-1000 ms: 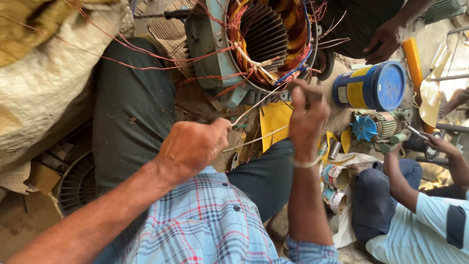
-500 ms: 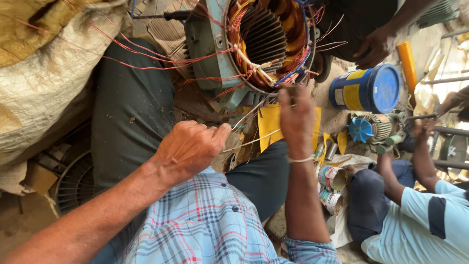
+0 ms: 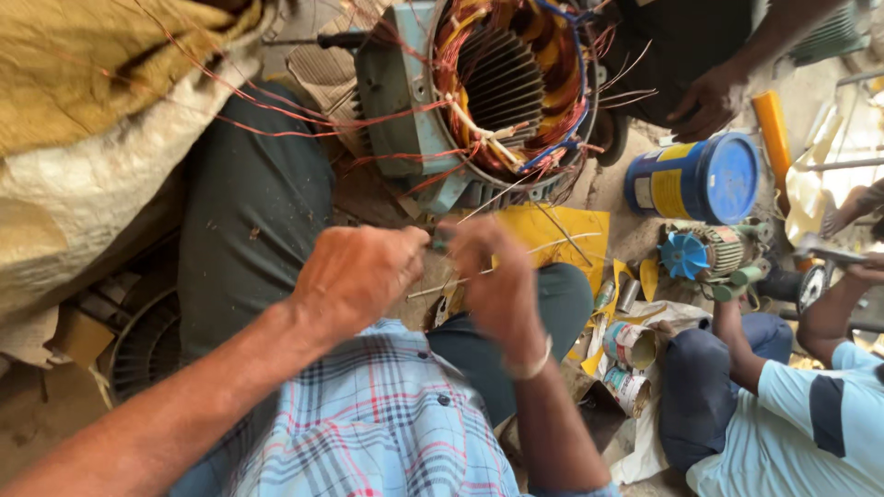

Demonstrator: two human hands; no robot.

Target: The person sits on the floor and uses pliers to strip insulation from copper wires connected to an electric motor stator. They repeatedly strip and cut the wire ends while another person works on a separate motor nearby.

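Note:
A motor stator [image 3: 502,87] with copper windings and a blue-grey housing lies on the floor ahead of me, thin red wires trailing from it. My left hand [image 3: 359,276] and my right hand [image 3: 493,276] meet just below it, fingertips pinched together on a thin pale insulating sleeve [image 3: 488,198] that leads up to the windings. A second pale strip [image 3: 543,248] crosses a yellow sheet [image 3: 552,235] under my right hand. My right hand is blurred.
A blue and yellow can [image 3: 695,179] lies on its side at the right. Below it sits a small motor with a blue fan [image 3: 704,253] and several small tins [image 3: 631,345]. Another person's hand [image 3: 709,97] rests top right; a seated person in a striped shirt [image 3: 810,414] is at right. Sacks [image 3: 92,138] fill the left.
My right hand has come down from the stator's rim to meet my left hand at the sleeve. The view has shifted slightly.

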